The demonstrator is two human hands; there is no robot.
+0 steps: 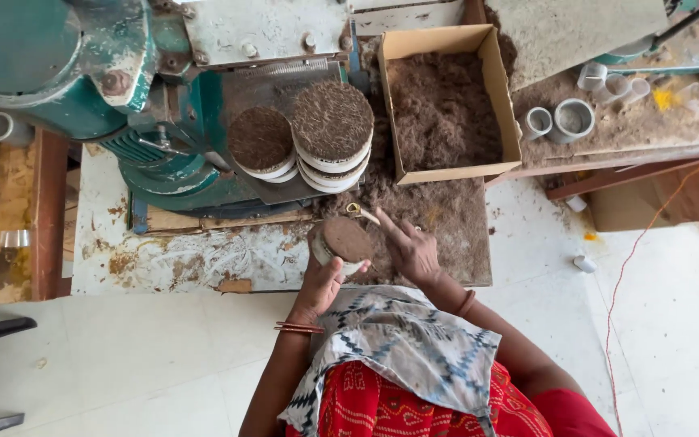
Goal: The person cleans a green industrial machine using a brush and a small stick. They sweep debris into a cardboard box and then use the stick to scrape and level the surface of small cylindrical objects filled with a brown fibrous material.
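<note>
Now left fingers [332,271] cup fibre-filled ring [344,240] underneath.

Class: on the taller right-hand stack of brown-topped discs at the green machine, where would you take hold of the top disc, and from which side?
Grip the top disc by its white rim, from the open front-right: the face is loose brown fibre and the shorter stack crowds its left.
</note>
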